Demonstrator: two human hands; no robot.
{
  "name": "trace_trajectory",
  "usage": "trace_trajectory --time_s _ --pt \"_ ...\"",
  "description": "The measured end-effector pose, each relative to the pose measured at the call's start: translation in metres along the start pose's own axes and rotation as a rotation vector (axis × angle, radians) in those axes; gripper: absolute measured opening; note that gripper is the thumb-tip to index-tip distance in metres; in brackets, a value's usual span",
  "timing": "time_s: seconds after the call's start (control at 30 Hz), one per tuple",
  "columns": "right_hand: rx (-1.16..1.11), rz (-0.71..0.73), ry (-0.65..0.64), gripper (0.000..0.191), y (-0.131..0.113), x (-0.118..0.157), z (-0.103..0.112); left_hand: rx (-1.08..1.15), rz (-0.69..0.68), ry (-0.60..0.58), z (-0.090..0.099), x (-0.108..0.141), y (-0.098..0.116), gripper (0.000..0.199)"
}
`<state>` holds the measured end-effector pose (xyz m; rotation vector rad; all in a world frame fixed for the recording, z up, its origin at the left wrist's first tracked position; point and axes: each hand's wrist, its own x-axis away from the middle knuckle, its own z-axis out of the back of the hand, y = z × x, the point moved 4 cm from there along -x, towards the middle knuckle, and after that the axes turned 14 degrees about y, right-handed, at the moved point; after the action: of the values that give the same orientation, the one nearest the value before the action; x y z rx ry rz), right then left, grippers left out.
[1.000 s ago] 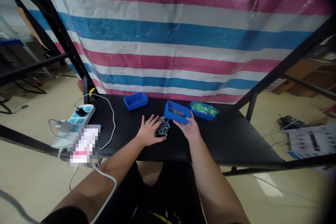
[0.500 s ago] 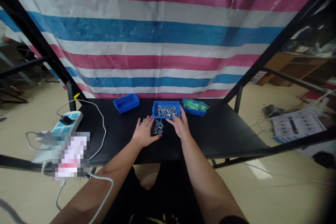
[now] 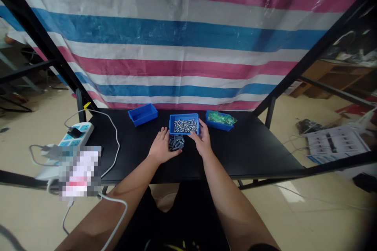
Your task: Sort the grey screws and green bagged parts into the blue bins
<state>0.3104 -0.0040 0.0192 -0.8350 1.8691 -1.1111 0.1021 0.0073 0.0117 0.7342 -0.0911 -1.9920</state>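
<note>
My right hand (image 3: 202, 138) grips the right end of a blue plastic bin (image 3: 183, 115), thumb at its front edge and fingers along its side. Inside the bin lie many small shiny metal pieces (image 3: 185, 126) that look like screws. Just in front of the bin, a pile of small dark grey pieces (image 3: 176, 142) rests on the black table (image 3: 138, 164). My left hand (image 3: 160, 147) lies flat at the left side of that pile, its thumb stretched out along the pile's near edge. Its fingertips are close to the bin's left front corner.
An empty-looking blue bin (image 3: 143, 114) stands at the back left. At the back right, another blue bin (image 3: 220, 125) holds green plastic packets (image 3: 222, 118). A power strip (image 3: 77, 137) with white cables (image 3: 117, 137) occupies the left edge. A striped sheet (image 3: 176, 59) hangs behind the table.
The bin of metal pieces has shifted slightly left and nearer to me in my right hand. My left fingers have drawn closer together beside the grey pile.
</note>
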Motion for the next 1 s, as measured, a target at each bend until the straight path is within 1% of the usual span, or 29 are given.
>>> trace_trajectory --time_s 0.1,0.17,0.33,0.53,0.73,0.83,1.0 --pt "0.023 0.089 0.015 0.050 -0.001 0.001 -0.002 -0.005 -0.007 0.004 -0.001 0.000 0.000 0.116" --pt "0.026 0.132 0.012 0.045 -0.002 0.003 -0.004 -0.004 -0.013 0.010 -0.002 0.000 -0.001 0.115" --pt "0.025 0.215 -0.001 0.040 -0.009 0.005 -0.009 -0.019 0.008 0.029 -0.003 0.001 -0.002 0.115" --pt "0.071 0.260 -0.033 0.037 -0.016 0.008 -0.013 -0.027 0.048 0.039 -0.004 0.001 -0.003 0.119" --pt "0.080 0.311 -0.061 0.035 -0.015 0.012 -0.016 -0.040 0.037 0.024 -0.003 0.000 -0.001 0.117" --pt "0.067 0.331 -0.064 0.034 -0.014 0.013 -0.017 -0.045 0.032 0.035 -0.002 0.000 0.000 0.113" --pt "0.069 0.335 -0.069 0.033 -0.011 0.013 -0.018 -0.057 0.035 0.025 -0.003 0.000 0.000 0.111"
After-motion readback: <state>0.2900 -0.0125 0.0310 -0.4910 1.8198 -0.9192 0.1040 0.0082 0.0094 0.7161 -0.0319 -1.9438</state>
